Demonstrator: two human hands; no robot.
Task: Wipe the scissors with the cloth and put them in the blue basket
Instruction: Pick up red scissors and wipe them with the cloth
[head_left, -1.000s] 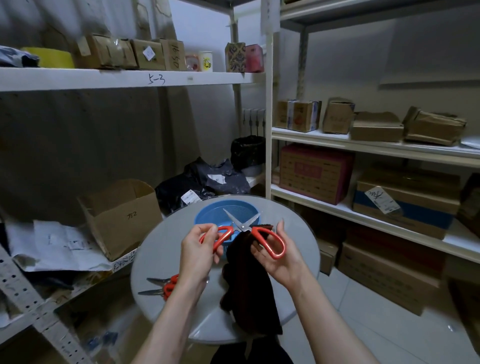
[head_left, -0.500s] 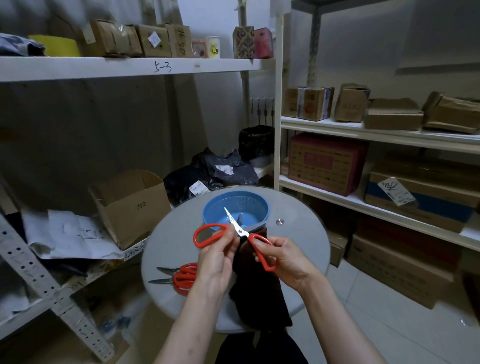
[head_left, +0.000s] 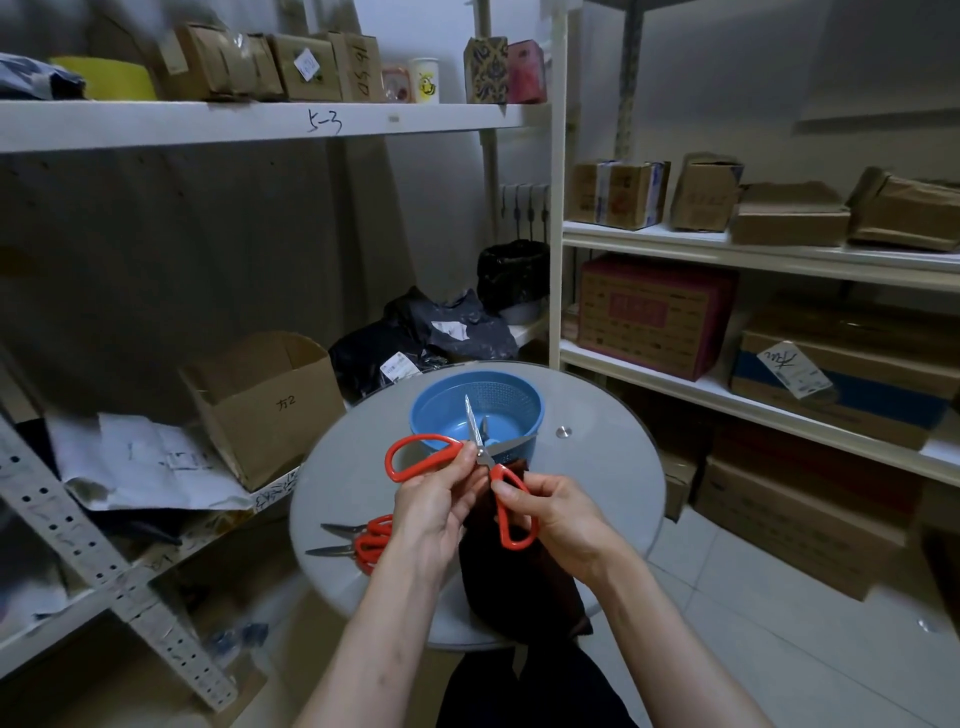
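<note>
Nearest us, the left hand (head_left: 441, 499) pinches the open scissors (head_left: 484, 457) by the shank of one red handle, just below the pivot. The right hand (head_left: 563, 514) curls its fingers round the other handle loop. A dark cloth (head_left: 519, 587) hangs between and below the hands; we cannot tell which one holds it. The scissors are in the air above the round table (head_left: 613, 478), with their blade tips over the blue basket (head_left: 434, 415), which stands at 12 o'clock on the table. At 8 o'clock, spare red-handled scissors (head_left: 363, 540) lie flat. Beyond, at 10 o'clock, we read "方2" on an open cardboard box (head_left: 270, 410). Farther still, "5-3" is handwritten on the upper shelf edge (head_left: 260, 124).
</note>
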